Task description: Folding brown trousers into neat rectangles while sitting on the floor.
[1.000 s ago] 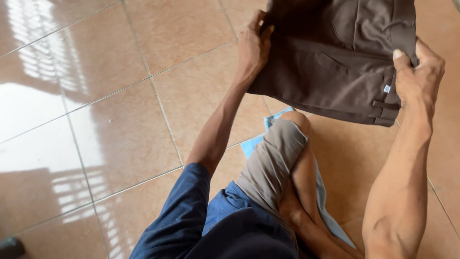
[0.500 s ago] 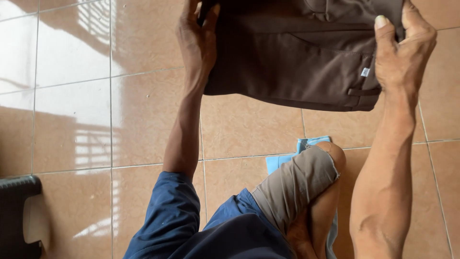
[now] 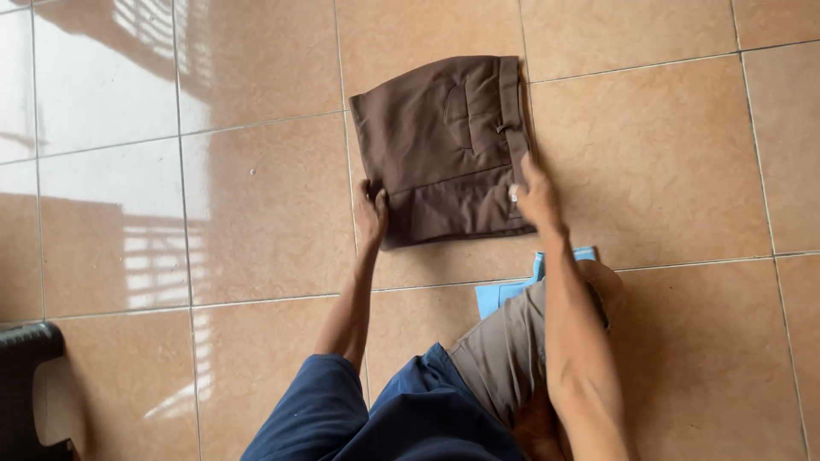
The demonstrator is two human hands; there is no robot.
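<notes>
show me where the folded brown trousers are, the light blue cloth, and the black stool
folded brown trousers (image 3: 444, 145), head view, on the upper fabric panel.
light blue cloth (image 3: 495, 297), head view, on the corner showing beside the knee.
black stool (image 3: 24, 388), head view, on its dark edge at lower left.

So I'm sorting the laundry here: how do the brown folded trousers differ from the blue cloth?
The brown folded trousers lie fully in view on the tiles, with both hands on their near edge; the blue cloth is light, thin and mostly hidden under the person's knee. Both lie flat on the floor.
</notes>
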